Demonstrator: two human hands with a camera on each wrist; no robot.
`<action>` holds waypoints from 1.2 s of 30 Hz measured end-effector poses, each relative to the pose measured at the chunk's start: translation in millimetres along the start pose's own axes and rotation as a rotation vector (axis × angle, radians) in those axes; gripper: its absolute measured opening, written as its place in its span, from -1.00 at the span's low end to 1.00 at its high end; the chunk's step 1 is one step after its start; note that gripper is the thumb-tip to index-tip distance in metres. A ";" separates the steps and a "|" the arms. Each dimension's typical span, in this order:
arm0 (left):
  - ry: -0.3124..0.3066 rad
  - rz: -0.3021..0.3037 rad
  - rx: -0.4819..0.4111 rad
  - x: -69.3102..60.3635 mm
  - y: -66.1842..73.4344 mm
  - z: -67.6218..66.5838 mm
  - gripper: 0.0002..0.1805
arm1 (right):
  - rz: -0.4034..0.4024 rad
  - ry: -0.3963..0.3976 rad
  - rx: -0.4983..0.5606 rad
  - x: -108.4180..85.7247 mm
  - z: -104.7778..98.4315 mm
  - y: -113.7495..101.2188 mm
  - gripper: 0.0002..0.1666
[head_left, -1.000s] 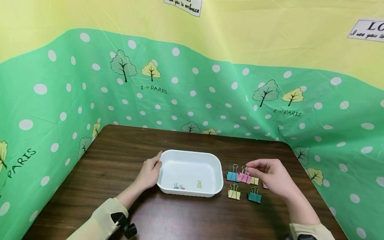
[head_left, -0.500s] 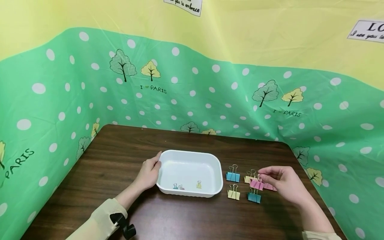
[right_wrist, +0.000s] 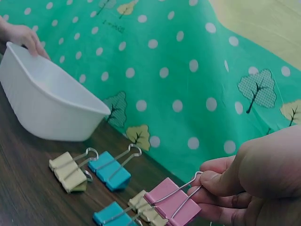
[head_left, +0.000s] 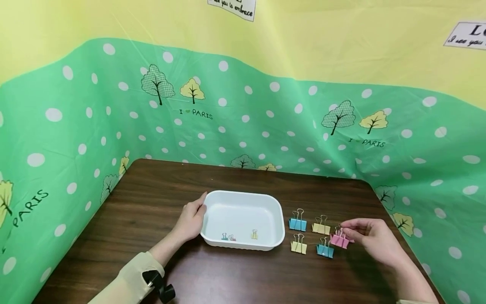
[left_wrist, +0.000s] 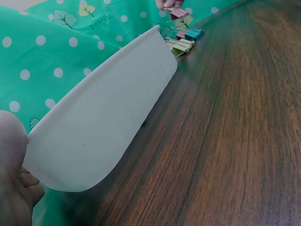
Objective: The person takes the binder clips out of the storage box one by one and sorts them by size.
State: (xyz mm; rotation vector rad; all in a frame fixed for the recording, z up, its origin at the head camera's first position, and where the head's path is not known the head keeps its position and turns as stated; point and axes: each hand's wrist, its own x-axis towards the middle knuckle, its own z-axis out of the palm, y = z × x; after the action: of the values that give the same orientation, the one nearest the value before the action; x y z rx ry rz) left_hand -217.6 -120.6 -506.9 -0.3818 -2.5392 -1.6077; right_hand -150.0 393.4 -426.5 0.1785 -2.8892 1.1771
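Observation:
My left hand [head_left: 193,217] grips the left end of a white plastic tray [head_left: 243,244], thumb at its rim. Between thumb and fingers, my right hand [head_left: 376,238] pinches a pink binder clip [head_left: 339,240] by its wire handle, raised off the table in the left wrist view. A second pink binder clip [head_left: 352,241] is mostly hidden behind it. Left of that hand stand two blue binder clips, a farther one [head_left: 298,224] and a nearer one [head_left: 325,251], and two yellow ones, a farther one [head_left: 321,228] and a nearer one [head_left: 298,247].
The dark wooden table [head_left: 243,278] bears the tray and clips. Small pictures of clips [head_left: 254,234] show on the tray's inner front side. A green and yellow patterned cloth [head_left: 243,118] hangs round the table's back and sides.
My right hand has carried the pink binder clip to the right and nearer, from beside the farther blue clip to over the other pink one. My left hand stays on the tray.

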 end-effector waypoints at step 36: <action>0.003 -0.014 -0.009 -0.3 3.0 -0.9 -0.48 | 0.089 -0.152 0.105 -11.0 0.7 56.2 -0.79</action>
State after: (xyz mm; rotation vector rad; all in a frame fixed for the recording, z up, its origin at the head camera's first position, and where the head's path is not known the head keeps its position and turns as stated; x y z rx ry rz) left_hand -216.5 -120.3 -503.9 -0.3630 -2.5390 -1.6235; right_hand -145.3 433.9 -466.7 0.1478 -2.9946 1.3898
